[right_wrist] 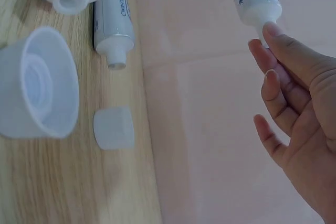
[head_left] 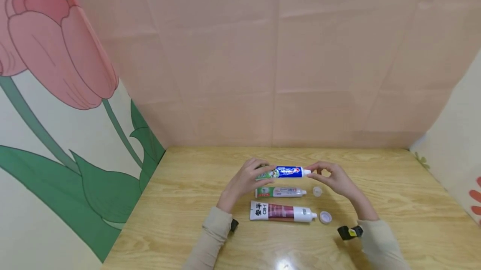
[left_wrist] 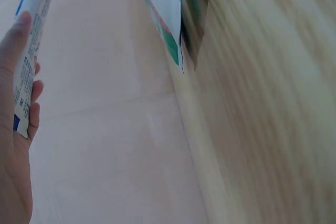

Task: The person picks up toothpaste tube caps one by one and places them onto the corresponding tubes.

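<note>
My left hand (head_left: 246,180) grips a blue, green and white toothpaste tube (head_left: 289,172) by its flat end, held level above the table. At its other end, the thumb and index finger of my right hand (head_left: 336,178) pinch the narrow white tip (head_left: 307,172); the fingertips partly hide it in the right wrist view. The other right fingers are loosely bent. Nearer me lie two uncapped toothpaste tubes, a small green and white one (head_left: 283,192) and a larger white and maroon one (head_left: 279,212), nozzles pointing right.
A small translucent cap (head_left: 317,191) stands right of the green and white tube. The larger white cap (head_left: 325,217) sits beside the maroon tube's nozzle, open side up. A pink sheet (head_left: 274,74) hangs behind the wooden table (head_left: 188,203).
</note>
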`<act>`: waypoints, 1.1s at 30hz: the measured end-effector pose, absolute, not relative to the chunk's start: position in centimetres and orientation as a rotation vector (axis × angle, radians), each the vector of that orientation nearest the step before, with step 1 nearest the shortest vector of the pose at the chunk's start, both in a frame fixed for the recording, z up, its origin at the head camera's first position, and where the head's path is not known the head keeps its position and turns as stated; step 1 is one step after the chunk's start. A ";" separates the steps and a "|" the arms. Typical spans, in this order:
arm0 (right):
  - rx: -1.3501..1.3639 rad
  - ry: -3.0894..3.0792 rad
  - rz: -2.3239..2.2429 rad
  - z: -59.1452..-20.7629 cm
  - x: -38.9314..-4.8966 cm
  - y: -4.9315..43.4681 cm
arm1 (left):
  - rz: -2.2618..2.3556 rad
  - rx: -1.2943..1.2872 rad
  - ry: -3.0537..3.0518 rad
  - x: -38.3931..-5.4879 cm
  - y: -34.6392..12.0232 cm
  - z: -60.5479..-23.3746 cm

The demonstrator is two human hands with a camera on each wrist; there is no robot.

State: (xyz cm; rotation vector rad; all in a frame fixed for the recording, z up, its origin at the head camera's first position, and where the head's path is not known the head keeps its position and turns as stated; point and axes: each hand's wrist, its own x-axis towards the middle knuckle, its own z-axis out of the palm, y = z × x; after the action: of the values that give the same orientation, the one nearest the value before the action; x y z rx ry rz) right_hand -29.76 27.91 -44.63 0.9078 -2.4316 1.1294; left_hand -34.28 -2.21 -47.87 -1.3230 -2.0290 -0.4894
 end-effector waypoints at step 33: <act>1.002 -2.460 0.854 -49.1 -36.7 30.6 | -0.432 -1.361 -2.391 -37.8 -2.5 -48.8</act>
State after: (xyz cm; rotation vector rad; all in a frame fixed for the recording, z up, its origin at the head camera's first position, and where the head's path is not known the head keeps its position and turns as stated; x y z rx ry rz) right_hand -36.69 30.64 -49.07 1.0024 -2.4601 0.8542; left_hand -37.76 -2.50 -48.76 -1.3605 -2.3914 -0.4323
